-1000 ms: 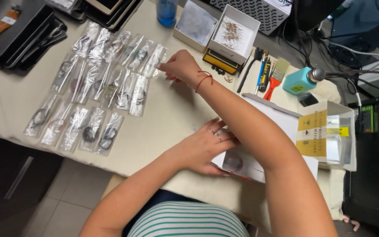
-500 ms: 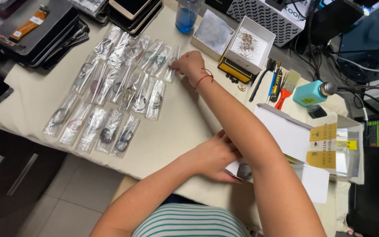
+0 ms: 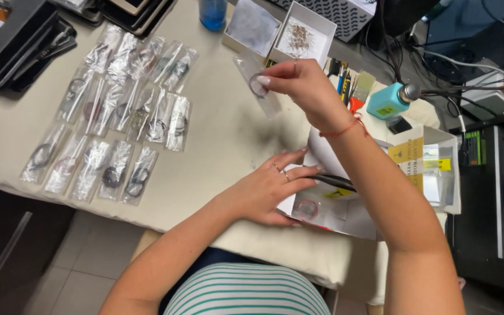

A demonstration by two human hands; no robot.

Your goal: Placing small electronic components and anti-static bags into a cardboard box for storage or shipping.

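Right hand (image 3: 304,87) raised at upper centre of the frame, fingers (image 3: 266,80) pinched shut on a small clear plastic sleeve with a dark ring inside (image 3: 258,86), held in the air above the beige cloth-covered counter (image 3: 228,146). Left hand (image 3: 269,186) lower centre, fingers spread flat and open on white paper sheets (image 3: 345,213), gripping nothing, beside a thin red ring (image 3: 307,208). Rows of bagged bracelets in clear sleeves (image 3: 118,116) laid out at left. Looks like a sorting step, one sleeve in hand; setting it down neatly beside the rows calls for a steady, gentle pinch.
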